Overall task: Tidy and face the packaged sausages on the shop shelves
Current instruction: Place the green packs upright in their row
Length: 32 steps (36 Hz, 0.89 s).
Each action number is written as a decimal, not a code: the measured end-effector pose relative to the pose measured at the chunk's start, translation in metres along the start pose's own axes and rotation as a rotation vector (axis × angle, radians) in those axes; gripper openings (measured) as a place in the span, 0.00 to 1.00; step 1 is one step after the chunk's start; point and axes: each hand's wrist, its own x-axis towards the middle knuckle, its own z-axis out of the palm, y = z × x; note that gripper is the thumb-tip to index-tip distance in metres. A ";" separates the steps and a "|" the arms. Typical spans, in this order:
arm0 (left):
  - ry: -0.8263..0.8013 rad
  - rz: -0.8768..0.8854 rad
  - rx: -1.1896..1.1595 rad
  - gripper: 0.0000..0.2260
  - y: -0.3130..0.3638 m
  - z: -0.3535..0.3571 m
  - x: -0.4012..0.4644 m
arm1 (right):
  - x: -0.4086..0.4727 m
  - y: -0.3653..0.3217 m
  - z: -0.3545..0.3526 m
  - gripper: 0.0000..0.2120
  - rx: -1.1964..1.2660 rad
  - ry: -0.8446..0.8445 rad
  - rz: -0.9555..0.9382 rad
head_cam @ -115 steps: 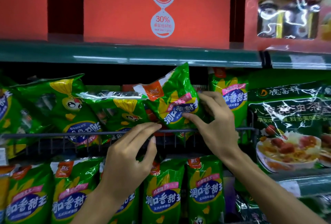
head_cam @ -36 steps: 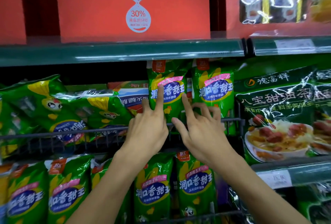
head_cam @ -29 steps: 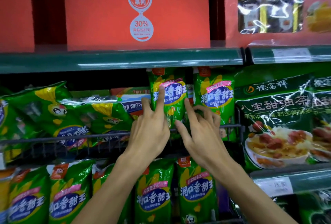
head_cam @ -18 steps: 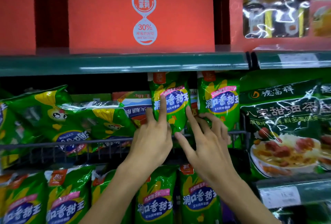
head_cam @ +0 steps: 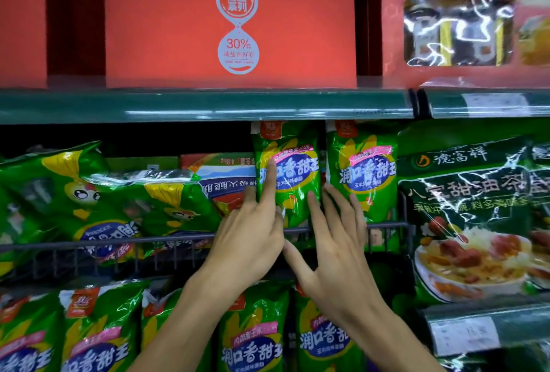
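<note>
Squaring step: left hand and right hand, fingers extended, press upright pack above rail; next, likely right the toppled packs left of it.

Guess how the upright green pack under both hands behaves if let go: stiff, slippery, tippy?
The upright green pack is probably floppy: its film creases. Likely slippery, since it's glossy. Likely tippy: neighbouring packs lie slumped behind the wire rail.

Shop — stocked shelves, price tag
</note>
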 end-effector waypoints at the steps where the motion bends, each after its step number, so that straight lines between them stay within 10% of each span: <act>1: 0.006 0.000 -0.034 0.33 0.000 -0.001 0.000 | 0.002 0.000 0.000 0.39 0.024 0.022 -0.001; 16: -0.023 0.011 0.026 0.33 0.001 -0.001 0.000 | -0.005 0.017 -0.003 0.35 -0.036 0.122 -0.031; 23: 0.381 0.254 0.125 0.28 -0.010 0.026 -0.001 | -0.001 0.026 -0.017 0.33 0.069 0.152 -0.063; 32: 0.288 0.314 0.342 0.28 -0.014 0.031 0.009 | 0.025 0.060 -0.026 0.38 -0.165 -0.005 -0.033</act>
